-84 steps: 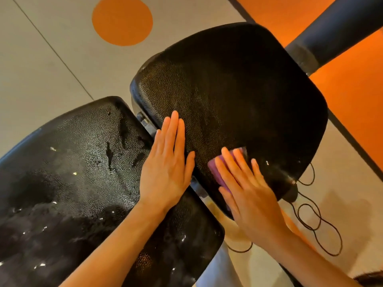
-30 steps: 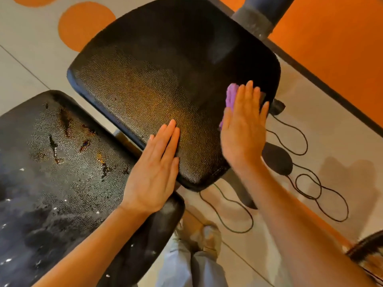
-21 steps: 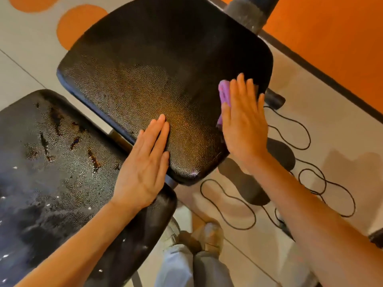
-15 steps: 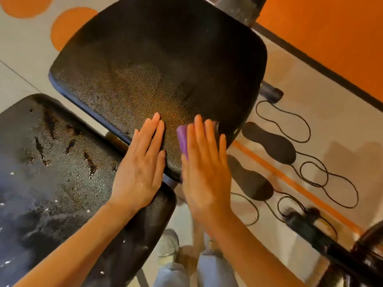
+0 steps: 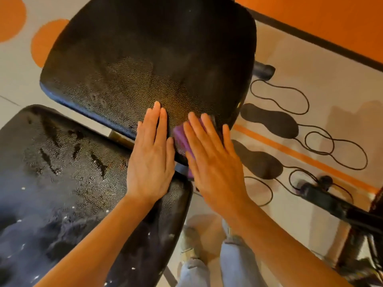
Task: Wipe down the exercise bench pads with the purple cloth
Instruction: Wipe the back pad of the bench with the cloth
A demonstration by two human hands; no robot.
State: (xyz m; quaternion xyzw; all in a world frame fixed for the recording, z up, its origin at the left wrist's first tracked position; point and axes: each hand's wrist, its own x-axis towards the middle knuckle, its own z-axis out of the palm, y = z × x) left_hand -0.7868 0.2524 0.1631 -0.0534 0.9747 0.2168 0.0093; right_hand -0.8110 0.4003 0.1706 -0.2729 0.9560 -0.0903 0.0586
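Note:
Two black textured bench pads fill the view. The upper seat pad [image 5: 145, 59] lies at the top; the worn, cracked long pad [image 5: 51, 183] lies at lower left. My left hand [image 5: 151, 158] rests flat with straight fingers across the gap between the pads, fingertips on the upper pad. My right hand [image 5: 211, 158] presses the purple cloth [image 5: 181, 141] flat against the near right corner of the upper pad. Most of the cloth is hidden under that hand.
On the pale floor to the right lie two dark insoles [image 5: 269, 121] with looping black cords [image 5: 331, 150]. A black bar [image 5: 331, 206] juts in at lower right. An orange wall [image 5: 331, 21] runs along the top right. My legs and shoes [image 5: 190, 241] stand below the pads.
My right hand has swept the cloth from the far right edge of the upper pad down to its near corner, close beside my left hand. My left hand has stayed put.

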